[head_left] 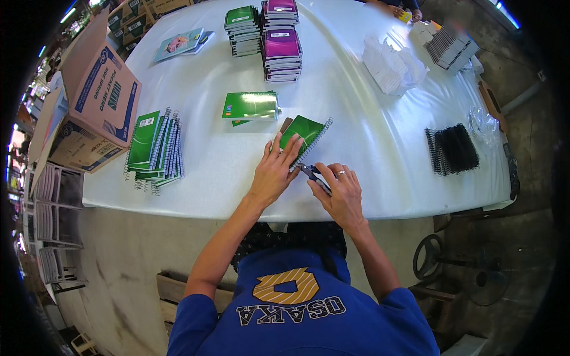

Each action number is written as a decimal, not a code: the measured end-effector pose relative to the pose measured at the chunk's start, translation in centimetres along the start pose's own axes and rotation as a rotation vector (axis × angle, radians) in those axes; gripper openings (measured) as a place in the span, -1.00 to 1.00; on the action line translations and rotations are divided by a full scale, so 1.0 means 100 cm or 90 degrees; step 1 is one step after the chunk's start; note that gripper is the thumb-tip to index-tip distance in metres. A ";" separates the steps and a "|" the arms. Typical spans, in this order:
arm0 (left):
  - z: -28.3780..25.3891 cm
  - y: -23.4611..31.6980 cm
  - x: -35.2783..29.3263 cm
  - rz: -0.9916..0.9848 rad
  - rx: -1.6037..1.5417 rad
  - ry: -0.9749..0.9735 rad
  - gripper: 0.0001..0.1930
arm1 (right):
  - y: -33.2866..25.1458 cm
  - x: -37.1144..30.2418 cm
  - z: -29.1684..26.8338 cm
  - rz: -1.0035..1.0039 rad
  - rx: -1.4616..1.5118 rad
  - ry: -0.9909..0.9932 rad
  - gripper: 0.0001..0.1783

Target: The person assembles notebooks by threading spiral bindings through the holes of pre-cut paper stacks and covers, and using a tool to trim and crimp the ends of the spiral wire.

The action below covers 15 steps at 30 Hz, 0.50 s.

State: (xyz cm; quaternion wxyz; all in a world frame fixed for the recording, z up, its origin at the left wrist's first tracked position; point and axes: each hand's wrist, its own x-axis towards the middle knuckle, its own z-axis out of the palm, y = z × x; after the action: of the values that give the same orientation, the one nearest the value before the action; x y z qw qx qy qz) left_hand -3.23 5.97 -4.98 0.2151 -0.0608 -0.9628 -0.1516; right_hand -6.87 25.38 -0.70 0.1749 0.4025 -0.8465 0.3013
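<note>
A green spiral notebook [303, 129] lies tilted on the table in front of me, its wire coil along the right side. My left hand [274, 169] holds it, fingers over the cover and thumb by its lower corner. In my right hand [342, 193] are dark-handled pliers [316, 176], closed in by my fingers. Their jaws meet the lower end of the coil; whether they grip the wire is too small to tell. A brownish flat piece [286, 124] shows beside the notebook's upper left edge.
Behind lie green notebooks [250, 106]; coiled green notebooks [145, 142] are piled at left beside an open carton [98, 101]. Stacks of purple notebooks [281, 50] and green ones [242, 32] stand farther back. Black coils [452, 150] and a white plastic bag [393, 65] are at right. Another person's hands [409, 13] show far off.
</note>
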 end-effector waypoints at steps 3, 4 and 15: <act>0.000 0.001 0.000 -0.014 -0.018 0.003 -0.31 | 0.000 0.002 0.000 -0.018 -0.016 -0.012 -0.60; 0.000 0.001 0.001 -0.023 -0.034 0.016 -0.32 | 0.000 0.002 0.000 -0.024 -0.025 -0.019 -0.61; 0.000 -0.001 0.001 -0.020 -0.034 0.073 -0.34 | 0.009 0.023 -0.015 0.301 0.340 -0.378 -0.71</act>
State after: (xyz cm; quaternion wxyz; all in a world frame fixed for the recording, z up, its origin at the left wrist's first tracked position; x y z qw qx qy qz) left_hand -3.32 5.88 -4.99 0.2660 -0.0426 -0.9454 -0.1835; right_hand -8.90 25.50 1.36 -0.2584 0.2982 -0.8212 0.4123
